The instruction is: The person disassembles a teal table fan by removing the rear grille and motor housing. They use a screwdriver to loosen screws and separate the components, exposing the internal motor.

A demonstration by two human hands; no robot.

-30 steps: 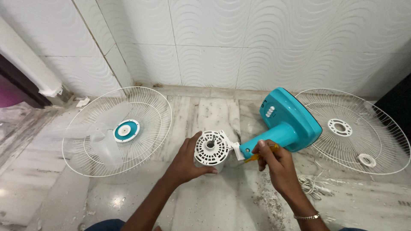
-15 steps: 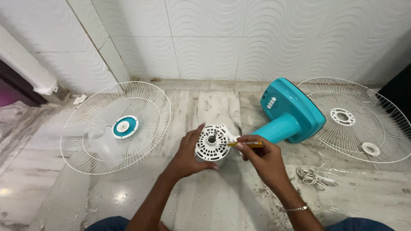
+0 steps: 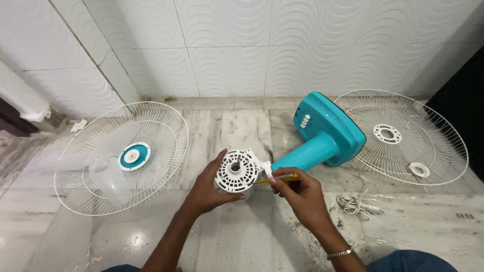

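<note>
A dismantled table fan lies on the marble floor. My left hand (image 3: 204, 190) grips the white vented motor housing (image 3: 236, 172) from its left side. My right hand (image 3: 297, 194) holds a yellow-handled screwdriver (image 3: 280, 178), its tip pointing left at the housing's right edge. The teal stand and base (image 3: 322, 136) stretches from the housing toward the back right.
A white wire grille (image 3: 166, 146) with a teal centre cap lies at the left, a translucent blade (image 3: 103, 166) on it. Another grille (image 3: 403, 136) with a white ring nut (image 3: 418, 169) lies at the right. The coiled white cord (image 3: 355, 205) sits beside my right wrist. Tiled walls stand behind.
My right hand has brought the screwdriver from over the teal neck down to the housing's right edge. The view has shifted, so everything sits a little further left.
</note>
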